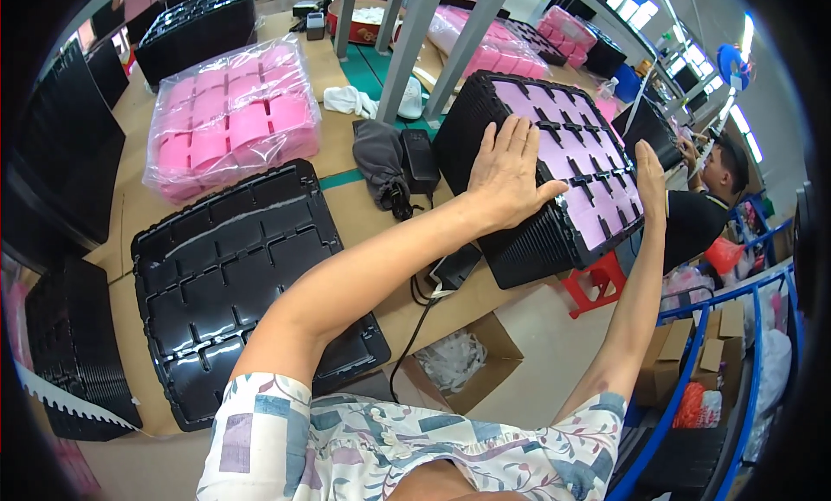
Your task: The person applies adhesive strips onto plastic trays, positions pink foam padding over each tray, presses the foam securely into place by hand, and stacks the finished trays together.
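A tall stack of black plastic trays [530, 245] stands right of centre, with lilac inserts [597, 221] filling the compartments of its top tray. My left hand [506, 176] lies flat on the top tray's left side, its fingers stretched and its thumb out. Against the stack's right edge, my right hand [651, 182] is upright with straight fingers. Neither hand grips a thing. A glossy black tray [238, 271] with moulded compartments lies to the left, partly behind my left forearm.
Pink pieces in a clear plastic bag [234, 111] lie at the far left. Black tray stacks [74, 336] stand along the left side. A grey pouch [377, 159] and a black adapter [420, 159] sit mid-table. Grey metal posts [407, 51] rise behind. Below is a cardboard box [498, 354]; a person [705, 206] works at right.
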The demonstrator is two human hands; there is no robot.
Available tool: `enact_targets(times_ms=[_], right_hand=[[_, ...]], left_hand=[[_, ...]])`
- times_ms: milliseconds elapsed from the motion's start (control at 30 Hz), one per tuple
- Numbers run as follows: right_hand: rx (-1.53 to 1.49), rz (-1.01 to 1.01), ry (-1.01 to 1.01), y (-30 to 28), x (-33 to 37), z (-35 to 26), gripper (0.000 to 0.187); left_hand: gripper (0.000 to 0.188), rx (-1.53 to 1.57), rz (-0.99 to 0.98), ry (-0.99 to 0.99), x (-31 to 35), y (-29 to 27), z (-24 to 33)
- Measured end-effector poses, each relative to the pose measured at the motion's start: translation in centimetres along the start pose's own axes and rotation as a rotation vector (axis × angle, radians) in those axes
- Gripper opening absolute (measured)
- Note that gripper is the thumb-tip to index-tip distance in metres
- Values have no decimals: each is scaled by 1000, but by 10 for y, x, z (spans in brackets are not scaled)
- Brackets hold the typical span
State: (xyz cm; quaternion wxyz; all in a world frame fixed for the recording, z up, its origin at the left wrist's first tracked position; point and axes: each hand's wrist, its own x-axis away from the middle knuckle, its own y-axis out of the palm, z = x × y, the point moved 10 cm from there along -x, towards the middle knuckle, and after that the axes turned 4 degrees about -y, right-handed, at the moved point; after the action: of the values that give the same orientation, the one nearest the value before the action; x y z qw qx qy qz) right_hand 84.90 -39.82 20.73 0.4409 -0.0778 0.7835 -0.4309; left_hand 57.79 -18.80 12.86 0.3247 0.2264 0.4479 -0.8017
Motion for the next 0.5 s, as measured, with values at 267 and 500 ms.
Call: enact_targets(times_ms=[267,500], right_hand=[[4,-115,-446,-37,116,-257,45],[161,-160,-352,2,139,-239,54]], left_hand=[[88,-12,-58,-66,-10,7,1],[84,-2,-111,-85,-23,23,13]])
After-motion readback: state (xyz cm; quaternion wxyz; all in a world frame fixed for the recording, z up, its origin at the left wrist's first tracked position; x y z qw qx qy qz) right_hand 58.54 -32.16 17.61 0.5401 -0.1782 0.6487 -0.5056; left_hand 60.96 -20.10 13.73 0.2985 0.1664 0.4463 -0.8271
